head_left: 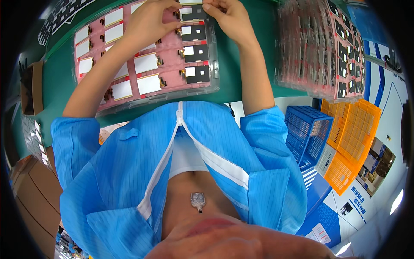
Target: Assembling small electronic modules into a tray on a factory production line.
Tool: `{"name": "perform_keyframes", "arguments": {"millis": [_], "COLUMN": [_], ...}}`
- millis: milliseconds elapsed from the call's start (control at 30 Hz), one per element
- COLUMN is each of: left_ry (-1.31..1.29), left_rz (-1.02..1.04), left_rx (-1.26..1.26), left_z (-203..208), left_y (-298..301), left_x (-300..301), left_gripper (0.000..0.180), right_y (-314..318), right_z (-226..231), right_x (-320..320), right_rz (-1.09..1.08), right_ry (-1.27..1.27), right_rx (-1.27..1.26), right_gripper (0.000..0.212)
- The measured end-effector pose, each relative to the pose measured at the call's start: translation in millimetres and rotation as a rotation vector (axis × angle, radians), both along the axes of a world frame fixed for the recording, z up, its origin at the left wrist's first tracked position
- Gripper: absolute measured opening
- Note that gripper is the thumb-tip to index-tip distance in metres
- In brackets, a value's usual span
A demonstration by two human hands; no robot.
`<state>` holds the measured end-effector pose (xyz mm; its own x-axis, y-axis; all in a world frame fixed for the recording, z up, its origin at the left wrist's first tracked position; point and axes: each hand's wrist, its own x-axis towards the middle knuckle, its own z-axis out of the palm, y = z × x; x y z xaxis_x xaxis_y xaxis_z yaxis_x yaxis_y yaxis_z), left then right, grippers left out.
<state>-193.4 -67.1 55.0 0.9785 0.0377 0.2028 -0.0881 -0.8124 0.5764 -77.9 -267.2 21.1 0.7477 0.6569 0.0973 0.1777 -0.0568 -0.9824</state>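
On the green table lies a clear plastic tray (214, 71) lined with pink, holding rows of thin flat panels with small flex connectors. Most panels, such as the white panel (145, 63), are plain. Along the right column several carry a black sheet with a white square, like the black-and-white panel (196, 74). My left hand (151, 19) is at the left edge of an upper black-and-white panel (192, 14), thumb and fingers apart. At its upper right corner my right hand (228, 17) has thumb and fingertips pinched together. What they pinch is cut off by the picture's top edge.
A tall stack of filled clear trays (310, 47) stands to the right. Beyond it are a blue crate (306, 129) and an orange crate (355, 134). Black cut-out sheets (64, 17) lie at the far left, near an open cardboard box (36, 88).
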Motion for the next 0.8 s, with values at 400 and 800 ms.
{"name": "perform_keyframes", "arguments": {"millis": [400,800], "left_ry": [-0.033,-0.006], "left_rz": [0.001,0.013], "left_rx": [-0.026,-0.057], "left_z": [-3.9,-2.7], "left_y": [1.8,1.4], "left_x": [1.1,-0.6], "left_gripper": [0.035,0.035], "right_y": [3.6,4.0], "right_z": [7.6,7.9], "right_x": [-4.1,-7.3], "right_rz": [-0.034,-0.049], "right_ry": [-0.033,-0.065], "right_rx": [-0.059,-0.053], "right_gripper": [0.002,0.003]}}
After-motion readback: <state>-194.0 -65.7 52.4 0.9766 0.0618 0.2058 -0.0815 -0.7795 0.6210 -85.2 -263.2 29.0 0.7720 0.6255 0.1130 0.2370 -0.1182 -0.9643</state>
